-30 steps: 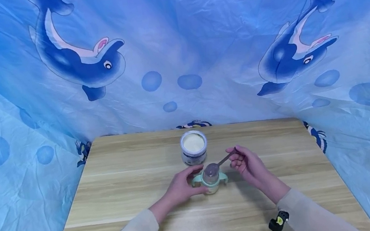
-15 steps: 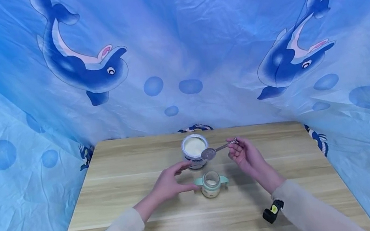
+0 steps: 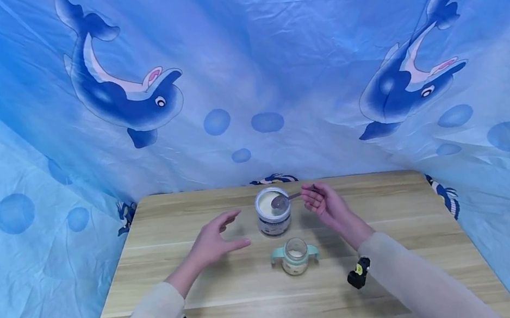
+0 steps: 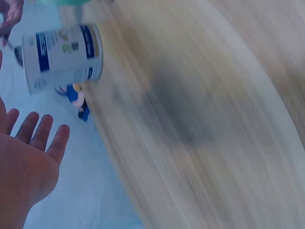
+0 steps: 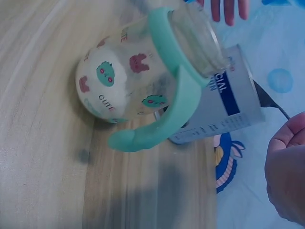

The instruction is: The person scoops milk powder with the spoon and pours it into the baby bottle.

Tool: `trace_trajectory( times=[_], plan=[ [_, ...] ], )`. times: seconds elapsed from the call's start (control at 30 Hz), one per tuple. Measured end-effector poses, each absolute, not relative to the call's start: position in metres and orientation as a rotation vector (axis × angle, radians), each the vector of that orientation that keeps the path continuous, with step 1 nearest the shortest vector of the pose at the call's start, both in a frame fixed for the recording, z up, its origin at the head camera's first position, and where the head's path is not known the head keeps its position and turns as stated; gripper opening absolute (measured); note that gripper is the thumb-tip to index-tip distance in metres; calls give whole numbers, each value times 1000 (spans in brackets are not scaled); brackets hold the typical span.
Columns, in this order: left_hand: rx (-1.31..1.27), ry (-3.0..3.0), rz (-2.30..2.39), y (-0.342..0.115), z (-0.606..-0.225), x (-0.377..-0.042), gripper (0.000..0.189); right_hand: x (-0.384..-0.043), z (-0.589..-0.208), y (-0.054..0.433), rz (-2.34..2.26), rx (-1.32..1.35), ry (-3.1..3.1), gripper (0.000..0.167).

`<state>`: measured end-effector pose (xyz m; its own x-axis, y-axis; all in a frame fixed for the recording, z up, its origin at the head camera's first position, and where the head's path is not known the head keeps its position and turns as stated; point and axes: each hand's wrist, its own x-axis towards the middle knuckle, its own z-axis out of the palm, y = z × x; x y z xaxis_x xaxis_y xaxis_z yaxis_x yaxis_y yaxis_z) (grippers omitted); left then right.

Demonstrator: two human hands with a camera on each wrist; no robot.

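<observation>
My right hand (image 3: 330, 207) pinches a metal spoon (image 3: 280, 202) by its handle, the bowl over the mouth of a round can (image 3: 275, 226) of pale powder. In the right wrist view the spoon (image 5: 265, 99) dips behind the can's rim. Nearer to me stands an uncapped baby bottle (image 3: 296, 266) with mint-green handles; the right wrist view shows white powder in the bottom of the bottle (image 5: 136, 78). My left hand (image 3: 209, 244) hovers left of the can, thumb and fingers spread, holding nothing. From the left wrist, the printed can (image 4: 64, 57) appears beyond the fingers.
Can and bottle stand upright on a wood-grain table (image 3: 198, 310), one behind the other. A blue dolphin-print cloth (image 3: 298, 53) rises at the table's back edge and runs along both sides. Each wrist wears a small black device.
The spoon has gone from the bottle's mouth back to the can. My left hand has let go of the bottle and drawn away to the left.
</observation>
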<state>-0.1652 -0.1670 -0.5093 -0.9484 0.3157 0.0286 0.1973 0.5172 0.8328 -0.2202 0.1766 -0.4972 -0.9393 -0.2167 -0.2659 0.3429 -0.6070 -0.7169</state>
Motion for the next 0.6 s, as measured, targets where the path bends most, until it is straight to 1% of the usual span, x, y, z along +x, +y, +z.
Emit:
trace_trajectory(
  times=[0.2,0.33,0.43,0.6],
  plan=[
    [341,2675,1372,-182,-511,-171,83,-225,-510,173,-2503,167,1250,41],
    [290,2773,1251,-190,-516,-171,81,-225,-517,171,-2458,130,1260,41],
    [286,2849,1161,-195,-521,-171,81,-224,-521,170,-2443,110,1259,39],
    [348,2954,1019,-200,-528,-172,84,-221,-524,175,-2389,80,1341,35]
  ],
)
